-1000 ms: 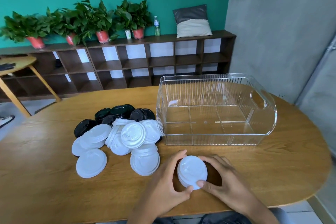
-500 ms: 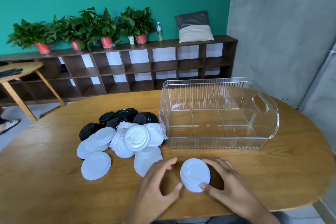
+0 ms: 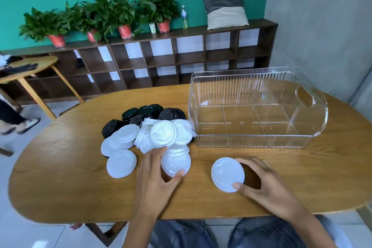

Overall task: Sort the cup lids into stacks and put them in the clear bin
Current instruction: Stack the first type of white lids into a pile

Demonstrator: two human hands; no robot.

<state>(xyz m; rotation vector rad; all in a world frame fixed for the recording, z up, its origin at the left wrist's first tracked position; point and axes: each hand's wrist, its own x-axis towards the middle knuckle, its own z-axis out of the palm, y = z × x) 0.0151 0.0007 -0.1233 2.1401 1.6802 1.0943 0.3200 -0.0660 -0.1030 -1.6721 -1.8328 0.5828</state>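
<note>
Early going: white lids being stacked, clear bin (image 3: 259,86) w/ nothing in it yet.

Right hand (image 3: 267,179) is steadying a short white stack (image 3: 227,174) on the wooden table (image 3: 60,167) in front of the bin, fingers curled round its edge. Left hand (image 3: 155,175) is closing thumb & fingers on a nearer white lid pile (image 3: 175,162), not lifting. Approx 10 white lids (image 3: 163,134) loose, approx 6 black lids (image 3: 147,110) behind; exact nos. unclear, they're overlapping. All black still unsorted.
</note>
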